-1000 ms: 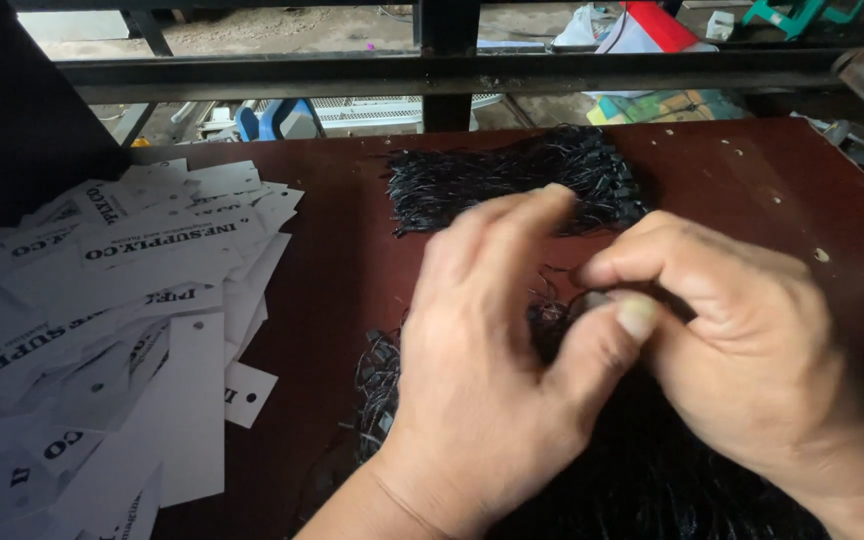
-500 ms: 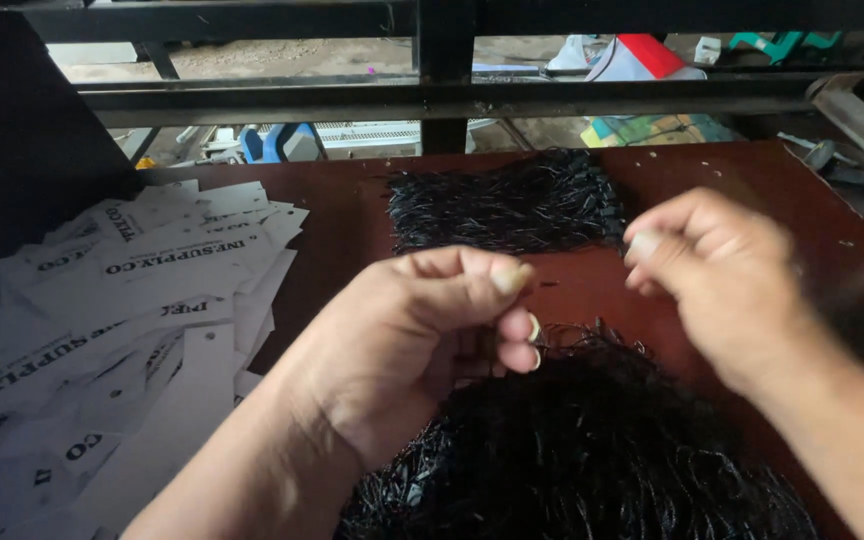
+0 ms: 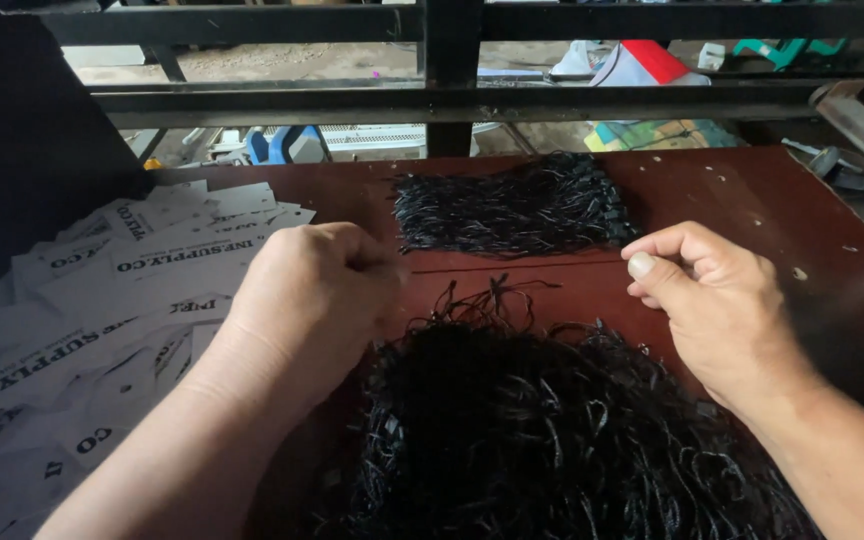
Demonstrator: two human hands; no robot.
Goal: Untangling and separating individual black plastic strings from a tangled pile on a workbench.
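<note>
My left hand (image 3: 307,290) and my right hand (image 3: 712,300) hover over a dark red table (image 3: 752,200), fingers pinched. A thin black string (image 3: 512,266) is stretched taut between them, each hand pinching one end. Just below the string lies a big tangled heap of black looped strings (image 3: 552,440), close to me. Beyond the string, a neat bundle of straightened black strings (image 3: 512,210) rests at the table's far middle.
A spread pile of white printed paper tags (image 3: 82,310) covers the table's left side. A dark panel (image 3: 22,150) stands at the far left. Black metal bars (image 3: 452,100) run across behind the table, with clutter on the ground beyond.
My hands were close together over the heap a second ago. They have since moved apart sideways, drawing one black string out straight between them.
</note>
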